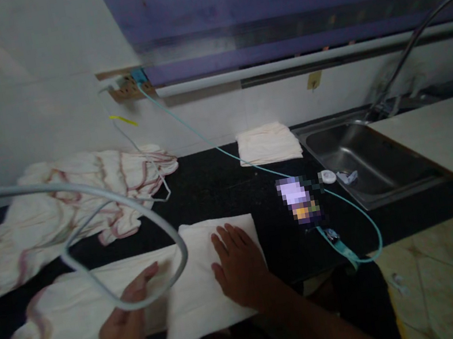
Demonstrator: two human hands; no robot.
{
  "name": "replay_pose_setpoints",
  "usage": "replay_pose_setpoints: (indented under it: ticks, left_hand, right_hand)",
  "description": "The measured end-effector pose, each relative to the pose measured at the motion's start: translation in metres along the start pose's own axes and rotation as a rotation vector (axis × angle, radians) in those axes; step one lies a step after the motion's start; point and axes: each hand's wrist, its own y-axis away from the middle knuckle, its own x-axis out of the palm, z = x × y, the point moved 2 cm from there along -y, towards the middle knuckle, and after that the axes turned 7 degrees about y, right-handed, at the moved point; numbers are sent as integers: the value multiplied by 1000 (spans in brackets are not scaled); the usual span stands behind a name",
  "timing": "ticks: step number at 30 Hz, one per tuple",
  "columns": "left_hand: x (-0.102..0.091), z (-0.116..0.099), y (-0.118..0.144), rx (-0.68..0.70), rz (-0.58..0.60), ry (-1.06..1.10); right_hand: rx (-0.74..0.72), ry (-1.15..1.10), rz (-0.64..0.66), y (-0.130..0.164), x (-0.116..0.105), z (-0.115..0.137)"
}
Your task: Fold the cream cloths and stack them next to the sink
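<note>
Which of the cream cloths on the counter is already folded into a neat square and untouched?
The folded cloth by the sink; the others lie spread or heaped, one under both hands.

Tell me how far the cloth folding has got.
Done: one folded cloth lies by the sink. In hand: the right hand presses flat on the half-folded cloth while the left hand touches its unfolded part. Left: the crumpled pile behind.
</note>
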Motion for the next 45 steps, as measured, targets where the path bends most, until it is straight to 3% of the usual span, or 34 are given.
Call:
replay_pose_setpoints:
  ticks: [2, 4, 7, 10, 13, 18, 23, 26, 29, 35, 42, 45]
  left_hand:
    - [22, -5, 6, 64, 109, -79]
    - [53, -5, 11, 220, 223, -175]
    - [96, 3, 17, 374, 258, -367]
    - [117, 12, 20, 323, 210, -593]
    - [116, 13, 18, 253, 183, -734]
    - [100, 9, 10, 219, 157, -865]
    - [103, 8, 11, 179, 202, -983]
    - [106, 12, 16, 228, 174, -1029]
    - [104, 14, 19, 306, 173, -1013]
    - [101, 10, 21, 290, 211, -982]
    - [92, 4, 21, 298, 153, -791]
    - [91, -5, 35, 450, 164, -637]
  right_hand:
    - [-25, 2, -8, 1, -1, -4]
    - [-48, 6, -22, 3, -3, -11]
    - [-58, 22, -51, 8, -6, -25]
    - [-34, 46, -57, 15, -13, -41]
    - [-8, 64, -49, 25, -22, -58]
    - [1, 56, -18, 36, -33, -78]
    - [-2, 64, -4, 37, -34, -80]
    - [1, 77, 1, 36, -33, -78]
    - [-9, 101, 11, 35, -32, -77]
    - [-55, 192, 56, 33, -31, -73]
    - [-94, 173, 49, 30, -29, -70]
    - [-50, 58, -9, 32, -36, -74]
